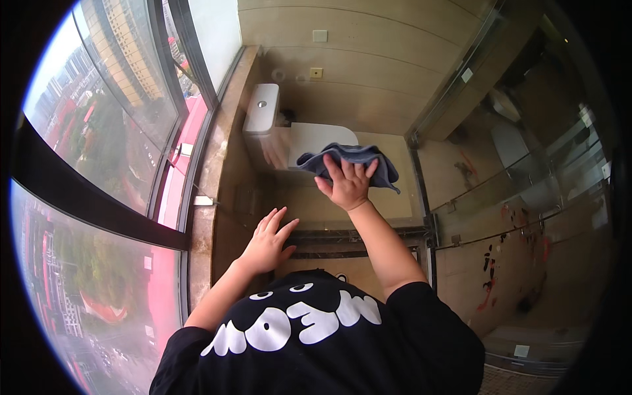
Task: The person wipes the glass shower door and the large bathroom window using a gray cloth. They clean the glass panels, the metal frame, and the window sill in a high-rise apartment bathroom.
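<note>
A blue-grey cloth (377, 158) lies crumpled under my right hand (348, 182), whose spread fingers press it against a clear glass panel (306, 197). My left hand (270, 237) is lower and to the left, fingers apart, with nothing in it; whether it touches the glass I cannot tell. Through the panel a white toilet (323, 136) shows, its cistern (261, 108) at the left; the cloth partly hides the lid. A faint reflection of a hand shows on the glass beside the cistern.
A window with dark frames (185, 197) and a stone sill (210, 173) runs along my left. Glass panels with metal fittings (455, 240) stand at the right. A tiled wall (370, 64) with a yellowish outlet plate (316, 73) rises behind the toilet.
</note>
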`<state>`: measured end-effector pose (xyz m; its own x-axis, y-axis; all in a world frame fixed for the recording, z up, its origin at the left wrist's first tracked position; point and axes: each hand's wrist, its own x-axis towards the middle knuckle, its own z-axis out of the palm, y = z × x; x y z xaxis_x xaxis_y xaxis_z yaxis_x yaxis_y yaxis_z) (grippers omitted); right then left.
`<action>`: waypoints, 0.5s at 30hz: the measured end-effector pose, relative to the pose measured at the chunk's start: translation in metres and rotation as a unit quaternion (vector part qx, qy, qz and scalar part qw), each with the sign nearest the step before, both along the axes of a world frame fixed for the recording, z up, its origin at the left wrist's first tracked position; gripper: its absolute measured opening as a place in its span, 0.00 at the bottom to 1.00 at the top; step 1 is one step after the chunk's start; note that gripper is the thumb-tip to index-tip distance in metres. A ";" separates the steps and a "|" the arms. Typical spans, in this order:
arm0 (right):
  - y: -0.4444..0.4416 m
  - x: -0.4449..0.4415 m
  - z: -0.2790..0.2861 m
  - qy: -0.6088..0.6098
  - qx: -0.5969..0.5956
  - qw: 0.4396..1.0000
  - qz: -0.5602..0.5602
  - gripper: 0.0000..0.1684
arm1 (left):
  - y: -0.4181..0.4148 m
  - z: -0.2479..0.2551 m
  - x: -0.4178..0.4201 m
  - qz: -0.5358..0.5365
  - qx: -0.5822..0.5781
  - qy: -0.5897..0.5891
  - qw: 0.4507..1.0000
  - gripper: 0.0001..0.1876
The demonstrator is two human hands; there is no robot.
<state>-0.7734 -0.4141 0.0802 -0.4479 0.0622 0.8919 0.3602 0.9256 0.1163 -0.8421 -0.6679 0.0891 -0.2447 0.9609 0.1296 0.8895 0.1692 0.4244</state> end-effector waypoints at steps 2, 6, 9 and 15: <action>0.000 0.007 -0.006 -0.095 0.063 0.991 0.069 0.23 | 0.004 0.002 0.006 -0.002 0.000 -0.005 1.000 0.34; 0.015 0.017 -0.009 -0.159 0.000 0.975 0.156 0.19 | 0.002 -0.004 0.005 0.015 -0.020 -0.009 1.000 0.31; 0.001 0.033 0.024 -0.152 -0.160 0.937 0.271 0.19 | 0.001 -0.011 0.011 0.027 -0.008 -0.059 0.998 0.29; -0.055 0.051 0.056 0.049 -0.817 0.249 0.518 0.22 | -0.003 -0.016 0.025 0.079 0.124 -0.584 0.798 0.33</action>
